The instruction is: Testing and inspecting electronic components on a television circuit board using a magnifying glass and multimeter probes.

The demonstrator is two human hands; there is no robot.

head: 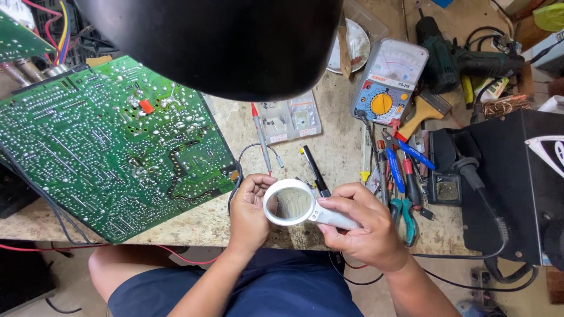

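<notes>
Cluttered and pale, the speckled stone worktop (329, 147) runs across your view, with a dark rounded lamp shade (217, 41) hanging over its far middle. Your right hand (364, 226) sits at the near edge, its fingers (338, 205) clenched around the white plastic handle of a round white-rimmed magnifying glass (289, 203), which you hold level just above the worktop edge. Your left hand (249, 211) is right beside the lens, its fingers curled in toward the rim and touching it; whether they pinch something small there, you cannot tell from this view.

To your left a large green circuit board (111, 147) lies solder side up, tilted, with a small red part near its upper middle. Between the board and your hands lie a red-tipped test probe (260, 138) and a black pen-like probe (315, 170). Behind them rests a clear plastic parts box (291, 117). Farther right stands an analogue multimeter with a yellow dial (388, 79), and just below it a heap of blue, red and teal-handled pliers (402, 176). A dark green cordless drill (464, 58) lies at the far right, and a black soldering station (511, 182) fills the right side.
</notes>
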